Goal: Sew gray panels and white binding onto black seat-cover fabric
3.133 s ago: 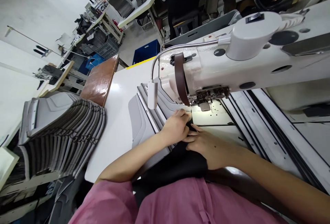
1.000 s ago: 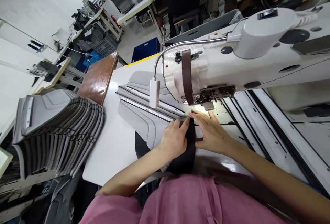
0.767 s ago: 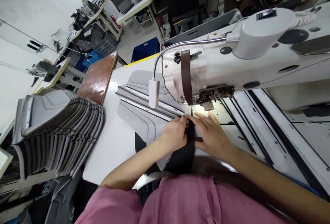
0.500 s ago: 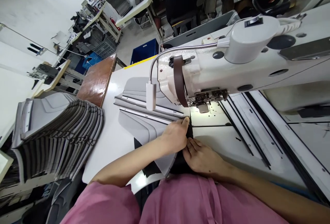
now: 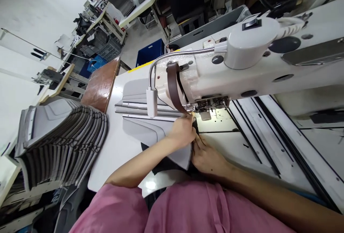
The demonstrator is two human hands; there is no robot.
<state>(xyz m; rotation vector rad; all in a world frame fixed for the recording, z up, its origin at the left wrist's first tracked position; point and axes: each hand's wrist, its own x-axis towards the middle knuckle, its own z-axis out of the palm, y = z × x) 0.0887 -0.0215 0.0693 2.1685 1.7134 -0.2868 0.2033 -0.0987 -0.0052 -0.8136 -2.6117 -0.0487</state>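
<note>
A grey padded fabric panel (image 5: 143,129) with a white strip along its top edge lies on the white sewing table, its right end at the sewing machine (image 5: 177,82). My left hand (image 5: 182,131) is closed on the panel's right edge, just below the brown strap on the machine head. Close against it, my right hand (image 5: 206,156) is closed on the same edge lower down, where black fabric (image 5: 195,124) shows. Both sets of fingertips are partly hidden. Behind this panel lies another grey panel (image 5: 134,88), also with a white strip.
A tall stack of similar grey panels (image 5: 61,136) stands at the left. Long white and black strips (image 5: 271,136) lie right of the needle area. A small lamp (image 5: 152,102) hangs on a bent metal neck over the panels. Beyond the table sits a blue bin (image 5: 150,52).
Both hands have shifted slightly up toward the machine head, and the panel's right edge has moved with them. The view has also shifted a little.
</note>
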